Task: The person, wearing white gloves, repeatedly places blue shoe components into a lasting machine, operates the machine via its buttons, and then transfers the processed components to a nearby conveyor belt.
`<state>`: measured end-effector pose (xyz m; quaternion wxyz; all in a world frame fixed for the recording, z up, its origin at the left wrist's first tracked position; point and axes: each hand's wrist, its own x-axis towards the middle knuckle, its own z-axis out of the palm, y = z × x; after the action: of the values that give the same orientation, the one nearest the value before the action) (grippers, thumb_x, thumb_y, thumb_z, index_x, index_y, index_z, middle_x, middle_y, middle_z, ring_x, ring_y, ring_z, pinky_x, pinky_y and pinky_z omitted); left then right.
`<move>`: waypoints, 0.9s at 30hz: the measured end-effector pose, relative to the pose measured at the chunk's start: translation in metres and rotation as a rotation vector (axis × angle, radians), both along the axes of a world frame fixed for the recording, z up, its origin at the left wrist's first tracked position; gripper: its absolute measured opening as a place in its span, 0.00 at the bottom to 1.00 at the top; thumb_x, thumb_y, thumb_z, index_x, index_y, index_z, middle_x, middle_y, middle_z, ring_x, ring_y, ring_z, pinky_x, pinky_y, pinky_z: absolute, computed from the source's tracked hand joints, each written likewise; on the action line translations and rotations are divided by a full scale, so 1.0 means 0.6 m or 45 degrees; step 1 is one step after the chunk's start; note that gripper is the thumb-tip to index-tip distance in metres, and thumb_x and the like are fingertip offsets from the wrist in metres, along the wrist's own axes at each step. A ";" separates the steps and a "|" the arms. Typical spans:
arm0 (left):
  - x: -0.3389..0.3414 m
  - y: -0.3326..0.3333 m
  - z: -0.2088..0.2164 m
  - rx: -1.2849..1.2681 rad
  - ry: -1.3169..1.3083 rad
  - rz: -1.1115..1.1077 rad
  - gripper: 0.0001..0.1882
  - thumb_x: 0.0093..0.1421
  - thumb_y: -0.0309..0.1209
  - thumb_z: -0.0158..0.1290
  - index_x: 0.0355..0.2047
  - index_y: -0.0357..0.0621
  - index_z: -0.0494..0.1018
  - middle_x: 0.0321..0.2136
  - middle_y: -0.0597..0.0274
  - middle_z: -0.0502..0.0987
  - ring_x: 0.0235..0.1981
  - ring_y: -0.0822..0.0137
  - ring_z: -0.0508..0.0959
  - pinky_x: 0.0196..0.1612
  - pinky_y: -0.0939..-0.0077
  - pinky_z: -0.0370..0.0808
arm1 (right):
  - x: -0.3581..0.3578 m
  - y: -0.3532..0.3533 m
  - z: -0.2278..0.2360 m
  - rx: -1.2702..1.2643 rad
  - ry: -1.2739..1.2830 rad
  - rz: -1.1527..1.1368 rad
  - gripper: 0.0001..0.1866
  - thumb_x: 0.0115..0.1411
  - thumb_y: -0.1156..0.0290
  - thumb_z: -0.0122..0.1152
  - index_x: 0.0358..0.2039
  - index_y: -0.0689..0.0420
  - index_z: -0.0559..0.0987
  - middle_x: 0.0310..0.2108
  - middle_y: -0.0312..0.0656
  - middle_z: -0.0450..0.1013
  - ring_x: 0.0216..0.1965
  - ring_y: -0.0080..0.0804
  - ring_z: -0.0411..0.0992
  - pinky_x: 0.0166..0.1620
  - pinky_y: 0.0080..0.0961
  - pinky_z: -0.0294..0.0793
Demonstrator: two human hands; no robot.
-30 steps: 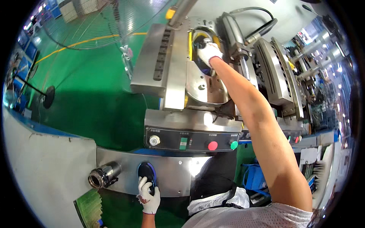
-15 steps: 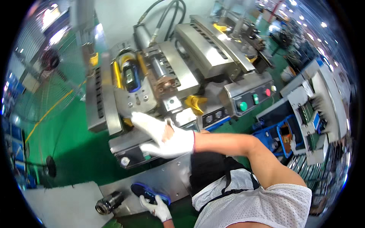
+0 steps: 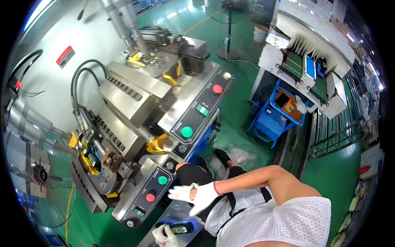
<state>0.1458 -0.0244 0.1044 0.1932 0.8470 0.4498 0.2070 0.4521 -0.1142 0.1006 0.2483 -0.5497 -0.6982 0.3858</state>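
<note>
My left hand (image 3: pixel 164 236), in a white glove, is at the bottom of the head view, its fingers closed on the near edge of a dark blue shoe (image 3: pixel 190 225). That shoe is over a metal ledge (image 3: pixel 170 212), its opening facing up. Above and right of it, my white-gloved right hand (image 3: pixel 201 196) hangs in the air with fingers stretched out and nothing in them. It is close to a control panel (image 3: pixel 150 185) with green and red buttons, apart from it. Another blue shoe part (image 3: pixel 94 159) sits in the near left machine station, partly hidden by the metalwork.
A second control panel (image 3: pixel 197 105) fronts the farther station. A yellow curved piece (image 3: pixel 157 144) stands between the panels. To the right are a blue cart (image 3: pixel 269 123) and a conveyor machine (image 3: pixel 294 66). A floor fan (image 3: pixel 228 53) stands behind. My legs are beside the machine.
The view has swung to the right, bringing the cart and conveyor nearer the middle. My right hand has drawn back from the left station. My left hand still has the shoe, now with its opening showing.
</note>
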 end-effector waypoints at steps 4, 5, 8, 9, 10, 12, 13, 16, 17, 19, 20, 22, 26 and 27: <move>0.199 -0.044 0.010 -0.169 -0.163 -0.337 0.10 0.58 0.26 0.64 0.40 0.39 0.81 0.39 0.47 0.78 0.40 0.48 0.79 0.45 0.53 0.76 | -0.005 -0.164 -0.081 0.054 0.207 -0.171 0.65 0.53 0.46 0.73 0.79 0.58 0.44 0.78 0.61 0.45 0.79 0.57 0.45 0.76 0.48 0.50; 0.259 -0.060 0.013 -0.063 -0.272 -0.433 0.05 0.58 0.27 0.64 0.33 0.39 0.82 0.33 0.49 0.78 0.35 0.48 0.80 0.41 0.52 0.76 | -0.004 -0.191 -0.097 0.203 0.292 -0.297 0.64 0.53 0.46 0.73 0.79 0.58 0.45 0.78 0.61 0.46 0.78 0.56 0.47 0.76 0.46 0.51; 0.407 -0.098 0.072 -0.068 -0.361 -0.929 0.06 0.61 0.27 0.61 0.38 0.40 0.80 0.39 0.49 0.79 0.40 0.50 0.80 0.45 0.57 0.77 | 0.034 -0.251 -0.023 0.410 0.183 -0.926 0.59 0.53 0.53 0.77 0.76 0.61 0.54 0.73 0.61 0.57 0.72 0.57 0.60 0.72 0.44 0.61; 0.458 -0.115 0.093 -0.069 -0.385 -1.075 0.09 0.61 0.27 0.62 0.42 0.40 0.81 0.40 0.49 0.79 0.41 0.50 0.80 0.47 0.57 0.77 | 0.050 -0.283 -0.001 0.467 0.168 -1.116 0.57 0.53 0.55 0.78 0.75 0.62 0.55 0.72 0.61 0.59 0.71 0.56 0.62 0.72 0.43 0.62; 0.513 -0.139 0.115 -0.015 -0.468 -1.250 0.16 0.60 0.28 0.64 0.48 0.38 0.79 0.45 0.47 0.78 0.44 0.50 0.80 0.48 0.60 0.79 | 0.067 -0.313 0.012 0.693 0.117 -1.274 0.52 0.56 0.58 0.76 0.74 0.64 0.57 0.70 0.58 0.62 0.70 0.54 0.64 0.71 0.41 0.64; 0.587 -0.191 0.152 -0.112 -0.600 -1.499 0.29 0.60 0.32 0.67 0.58 0.35 0.73 0.55 0.42 0.74 0.50 0.49 0.80 0.50 0.64 0.82 | 0.098 -0.369 0.046 0.536 0.467 -1.732 0.46 0.58 0.62 0.74 0.71 0.64 0.63 0.66 0.53 0.68 0.68 0.43 0.68 0.69 0.36 0.68; 0.613 -0.219 0.164 -0.287 -0.648 -1.591 0.35 0.59 0.35 0.69 0.63 0.33 0.69 0.61 0.39 0.70 0.52 0.48 0.79 0.51 0.66 0.83 | 0.112 -0.388 0.037 0.583 0.894 -2.000 0.44 0.58 0.62 0.74 0.71 0.63 0.65 0.65 0.51 0.70 0.66 0.40 0.70 0.69 0.35 0.68; 0.660 -0.282 0.185 -0.053 -0.652 -1.891 0.35 0.51 0.30 0.71 0.58 0.33 0.72 0.60 0.38 0.71 0.53 0.44 0.78 0.51 0.58 0.82 | 0.240 -0.500 -0.023 0.725 0.581 -2.423 0.30 0.65 0.66 0.67 0.67 0.56 0.73 0.60 0.48 0.77 0.60 0.35 0.76 0.62 0.35 0.75; 0.668 -0.291 0.179 -0.035 -0.629 -1.940 0.33 0.50 0.28 0.71 0.56 0.34 0.74 0.57 0.38 0.74 0.53 0.42 0.79 0.52 0.55 0.81 | 0.299 -0.516 -0.003 0.795 0.479 -2.514 0.31 0.65 0.63 0.68 0.66 0.57 0.73 0.60 0.50 0.77 0.60 0.37 0.76 0.63 0.36 0.73; 0.663 -0.301 0.136 -0.330 -0.397 -1.903 0.29 0.49 0.27 0.71 0.53 0.39 0.76 0.54 0.44 0.77 0.53 0.42 0.79 0.56 0.55 0.78 | 0.450 -0.541 0.060 0.952 0.185 -2.684 0.33 0.64 0.56 0.70 0.64 0.61 0.74 0.59 0.54 0.77 0.61 0.43 0.75 0.65 0.39 0.71; 0.659 -0.301 0.114 -0.303 -0.394 -1.847 0.29 0.50 0.27 0.71 0.53 0.39 0.77 0.55 0.45 0.77 0.53 0.42 0.79 0.56 0.55 0.79 | 0.528 -0.547 0.084 0.966 0.046 -2.792 0.35 0.63 0.53 0.71 0.64 0.63 0.75 0.59 0.56 0.77 0.61 0.45 0.75 0.66 0.40 0.70; 0.644 -0.293 0.065 -0.334 -0.329 -1.736 0.28 0.52 0.28 0.71 0.53 0.40 0.77 0.55 0.45 0.77 0.55 0.42 0.79 0.56 0.55 0.79 | 0.684 -0.563 0.116 0.574 -0.386 -3.195 0.55 0.58 0.42 0.71 0.70 0.75 0.62 0.65 0.64 0.70 0.65 0.53 0.70 0.71 0.40 0.62; 0.585 -0.259 -0.040 -0.510 -0.136 -1.502 0.27 0.54 0.30 0.70 0.54 0.41 0.77 0.55 0.43 0.77 0.54 0.42 0.80 0.55 0.55 0.80 | 1.036 -0.736 0.066 0.555 -0.398 -2.533 0.54 0.58 0.28 0.61 0.66 0.66 0.72 0.66 0.57 0.71 0.65 0.47 0.71 0.67 0.42 0.67; 0.572 -0.245 -0.047 -0.527 -0.082 -1.399 0.24 0.56 0.30 0.69 0.53 0.41 0.78 0.56 0.45 0.78 0.54 0.43 0.80 0.54 0.56 0.80 | 1.058 -0.760 0.034 0.227 -0.670 -2.539 0.52 0.59 0.30 0.61 0.66 0.66 0.72 0.65 0.57 0.71 0.65 0.47 0.72 0.67 0.42 0.68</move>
<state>0.4888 -0.1717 0.0761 0.4471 0.8939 -0.0301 0.0102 1.0868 -0.5703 0.1207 0.3343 -0.9248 0.0160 -0.1807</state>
